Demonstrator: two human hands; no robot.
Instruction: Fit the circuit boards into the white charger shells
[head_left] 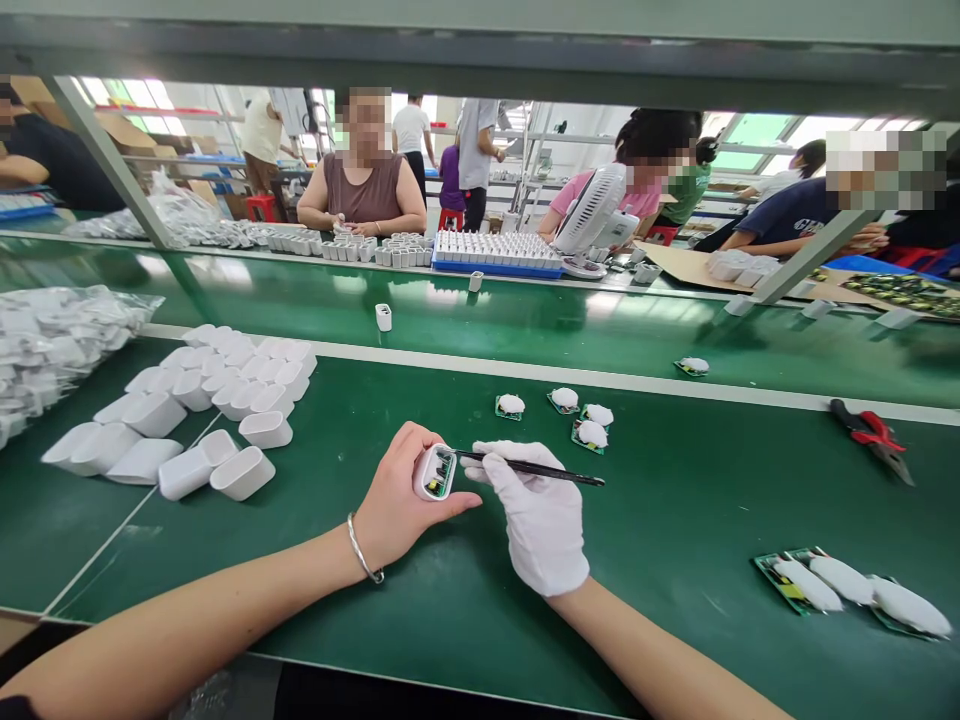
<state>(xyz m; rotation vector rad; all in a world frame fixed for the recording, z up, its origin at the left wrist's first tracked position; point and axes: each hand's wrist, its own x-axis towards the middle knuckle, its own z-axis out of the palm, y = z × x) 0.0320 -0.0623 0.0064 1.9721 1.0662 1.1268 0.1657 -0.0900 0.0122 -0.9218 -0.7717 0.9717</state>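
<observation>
Nearest the camera, two bare forearms reach out over the green desk (pixel 675 520). The left hand (pixel 397 500), wearing a wrist bangle, is clamped around a white housing (pixel 433 472), open end turned up and toward the right, a green board visible inside. The right hand (pixel 536 520), in a white glove, is pinched together on a thin black tool (pixel 532 468). The tool's long axis runs nearly level, left to right; its left tip sits at the housing's open mouth, its free end points right. The two hands are just beside each other, and the housing lies immediately left of the gloved fingers.

Beyond the hands, four small boards with white caps (pixel 577 412) lie in the open, near but apart. To the far left stands a cluster of empty white housings (pixel 217 410). Near right, three larger capped boards (pixel 847 585) lie in a row. Red-handled cutters (pixel 870 435) rest well apart at right. Nothing stands between the hands and the small boards. Other people work across the far belt.
</observation>
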